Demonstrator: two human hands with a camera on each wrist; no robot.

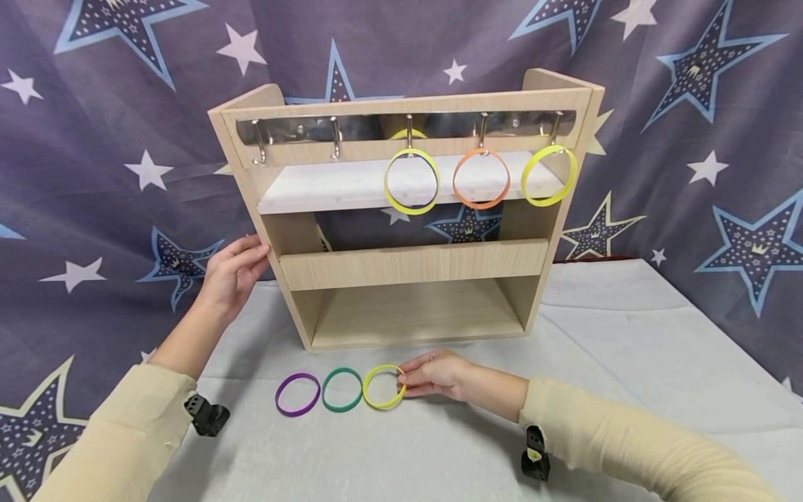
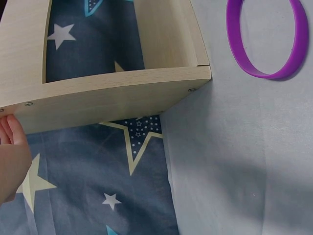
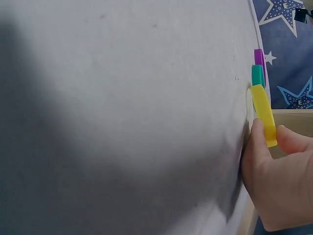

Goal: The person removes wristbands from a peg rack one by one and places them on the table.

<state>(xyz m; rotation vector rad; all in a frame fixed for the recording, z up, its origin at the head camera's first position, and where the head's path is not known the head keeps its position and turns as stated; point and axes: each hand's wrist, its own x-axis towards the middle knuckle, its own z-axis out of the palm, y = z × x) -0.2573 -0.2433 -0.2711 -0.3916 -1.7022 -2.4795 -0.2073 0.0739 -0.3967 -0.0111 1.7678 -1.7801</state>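
Observation:
My right hand [image 1: 436, 375] pinches the right side of a yellow silicone wristband [image 1: 384, 406] between thumb and fingers, low at the table. In the right wrist view that yellow wristband [image 3: 264, 112] appears edge-on, slightly tilted. To its left lie a green wristband [image 1: 342, 409] and a purple wristband [image 1: 298, 414]. My left hand [image 1: 232, 275] touches the left side panel of the wooden rack [image 1: 414, 265] with its fingertips; the left wrist view shows the fingers against that panel. From the rack's hooks hang a yellow wristband [image 1: 410, 210], an orange wristband [image 1: 480, 206] and another yellow wristband [image 1: 548, 203].
A metal strip [image 1: 370, 127] with several hooks runs across the rack's top. Its two left hooks carry nothing. Below are a white shelf [image 1: 332, 187] and a wooden crossbar. The rack stands on a grey-covered table [image 1: 602, 362] before a star-patterned curtain [image 1: 401, 42].

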